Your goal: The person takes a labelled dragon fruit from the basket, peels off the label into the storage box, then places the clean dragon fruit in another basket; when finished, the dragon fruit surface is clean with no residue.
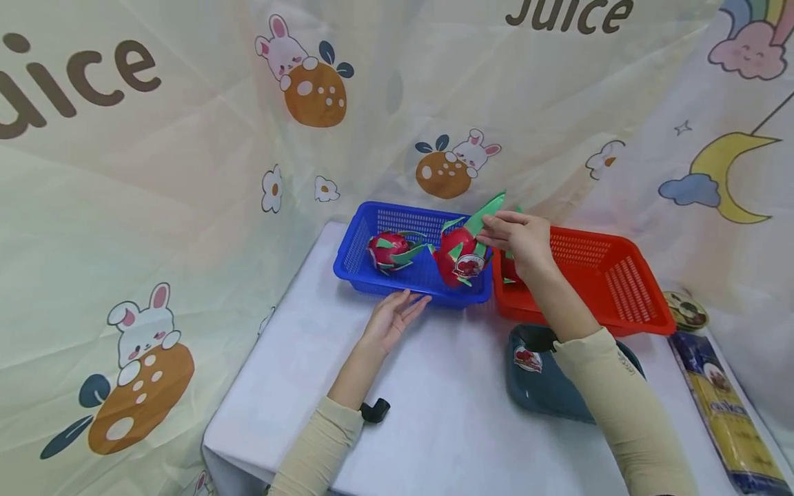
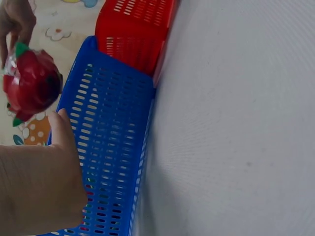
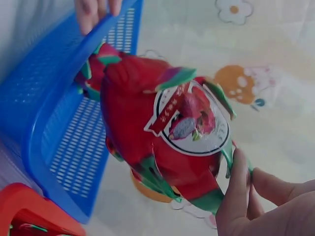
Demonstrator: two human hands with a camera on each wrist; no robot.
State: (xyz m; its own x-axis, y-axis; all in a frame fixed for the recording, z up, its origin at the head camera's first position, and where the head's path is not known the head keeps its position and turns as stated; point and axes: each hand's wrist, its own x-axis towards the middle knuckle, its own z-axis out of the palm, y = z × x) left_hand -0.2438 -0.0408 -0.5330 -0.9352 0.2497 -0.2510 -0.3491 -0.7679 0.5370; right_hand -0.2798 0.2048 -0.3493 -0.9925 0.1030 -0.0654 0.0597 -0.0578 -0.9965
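My right hand (image 1: pixel 520 242) pinches the green leaf tips of a red dragon fruit (image 1: pixel 451 256), which has a round printed label. It hangs tilted over the right part of a blue basket (image 1: pixel 362 281). A second dragon fruit (image 1: pixel 389 251) lies inside that basket on the left. At the basket's front wall is my left hand (image 1: pixel 392 321), its fingers loosely extended and holding nothing. In the right wrist view, the left fingertips (image 3: pixel 98 11) appear at the basket rim; whether they press on it I cannot tell.
A red basket (image 1: pixel 642 286) stands right of the blue one, with another dragon fruit (image 1: pixel 510 267) partly hidden by my right hand. In front is a dark teal tray (image 1: pixel 552 389) bearing a sticker. A round item (image 1: pixel 685 310) and a long yellow-blue packet (image 1: pixel 726 406) lie at right.
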